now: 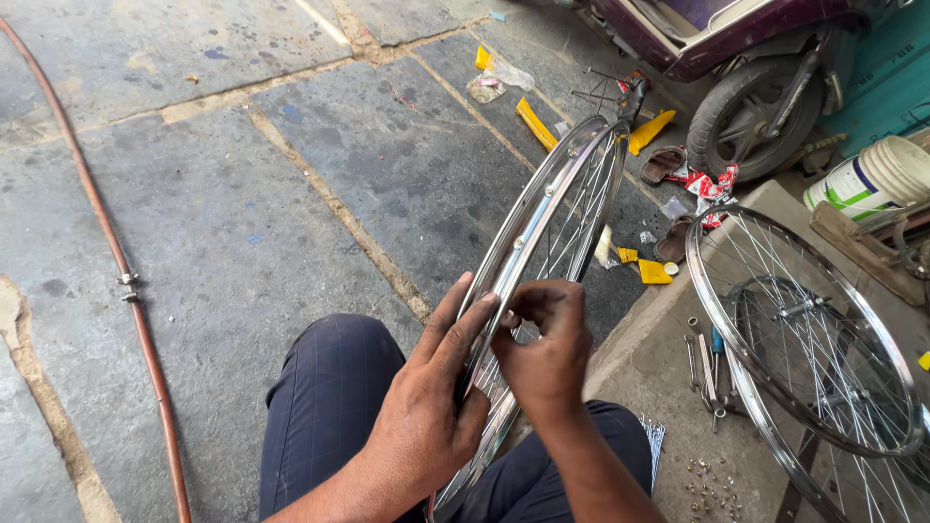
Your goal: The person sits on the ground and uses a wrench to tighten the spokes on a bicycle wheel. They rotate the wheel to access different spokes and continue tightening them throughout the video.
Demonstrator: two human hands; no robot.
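Fingers of both hands pinch the shiny spoked bicycle wheel rim, upright over grey stone paving slabs; a copper-coloured pipe crosses them, with a second spoked wheel nearby.

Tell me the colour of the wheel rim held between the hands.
Shiny silver metal: the wheel rim, seen clearly in the head view, between the left hand and right hand.

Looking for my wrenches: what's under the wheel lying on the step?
Under the lying wheel, wrenches show through its spokes on the concrete step; a second rim lies beneath, partly covered.
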